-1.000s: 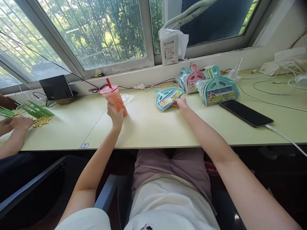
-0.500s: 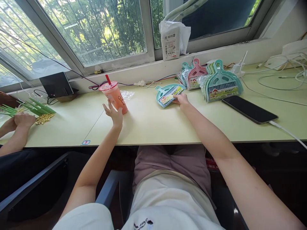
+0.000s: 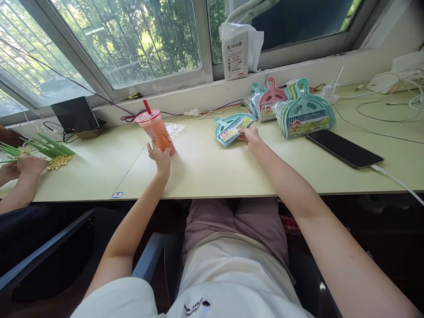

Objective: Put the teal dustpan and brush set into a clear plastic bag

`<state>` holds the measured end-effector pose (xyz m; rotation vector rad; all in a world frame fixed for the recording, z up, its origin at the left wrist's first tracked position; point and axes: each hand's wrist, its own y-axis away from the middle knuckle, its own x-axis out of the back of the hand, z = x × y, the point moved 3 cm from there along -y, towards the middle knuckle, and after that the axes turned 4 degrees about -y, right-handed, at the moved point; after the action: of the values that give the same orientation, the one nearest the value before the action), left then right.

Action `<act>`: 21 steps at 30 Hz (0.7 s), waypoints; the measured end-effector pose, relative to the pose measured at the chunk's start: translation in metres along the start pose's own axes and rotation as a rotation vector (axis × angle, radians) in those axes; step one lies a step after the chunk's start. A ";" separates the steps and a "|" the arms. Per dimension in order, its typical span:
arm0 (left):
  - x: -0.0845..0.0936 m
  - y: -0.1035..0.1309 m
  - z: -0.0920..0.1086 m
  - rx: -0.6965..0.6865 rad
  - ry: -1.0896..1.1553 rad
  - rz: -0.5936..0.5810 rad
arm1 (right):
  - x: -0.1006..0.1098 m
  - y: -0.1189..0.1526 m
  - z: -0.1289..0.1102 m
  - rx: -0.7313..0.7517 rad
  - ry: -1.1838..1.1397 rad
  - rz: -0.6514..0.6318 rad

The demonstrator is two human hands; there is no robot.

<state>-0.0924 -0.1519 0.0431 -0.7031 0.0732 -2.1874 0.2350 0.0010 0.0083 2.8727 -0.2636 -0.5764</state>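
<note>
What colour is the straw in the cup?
Red; the straw stands up from the cup in the head view.

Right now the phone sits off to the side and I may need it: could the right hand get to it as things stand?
Probably yes. The right hand rests on the teal dustpan pack; bare table lies between it and the phone, with nothing in the way.

You're at a small packing bench: packaged dustpan sets [image 3: 300,110] stacked beyond your right hand [image 3: 251,135], a co-worker's hand [image 3: 29,164] sorting parts left.

Black phone [image 3: 344,149] on the desk [image 3: 205,172], white parcel [image 3: 236,51] on the sill, green stalks [image 3: 49,148] far left
</note>
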 end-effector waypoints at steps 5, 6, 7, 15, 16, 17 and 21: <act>0.000 -0.004 -0.001 0.040 0.010 -0.005 | -0.001 0.000 0.000 -0.008 0.003 0.002; 0.001 -0.004 0.000 0.047 0.011 -0.007 | -0.001 0.000 0.000 -0.008 0.002 0.004; 0.001 -0.006 0.000 0.052 0.011 -0.010 | -0.001 0.000 0.000 -0.007 0.001 0.004; 0.002 -0.019 -0.008 0.041 0.031 0.002 | -0.001 0.001 0.000 -0.001 0.011 -0.010; 0.002 -0.020 -0.010 0.034 0.042 0.008 | -0.001 0.000 0.000 -0.001 0.012 -0.012; 0.002 -0.022 -0.012 0.023 0.057 0.023 | -0.001 -0.001 0.001 -0.001 0.013 -0.012; 0.008 -0.033 -0.013 -0.082 0.154 0.163 | 0.000 -0.002 0.001 0.002 0.017 -0.008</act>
<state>-0.1260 -0.1380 0.0445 -0.5519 0.2911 -2.0872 0.2348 0.0027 0.0069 2.8809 -0.2502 -0.5536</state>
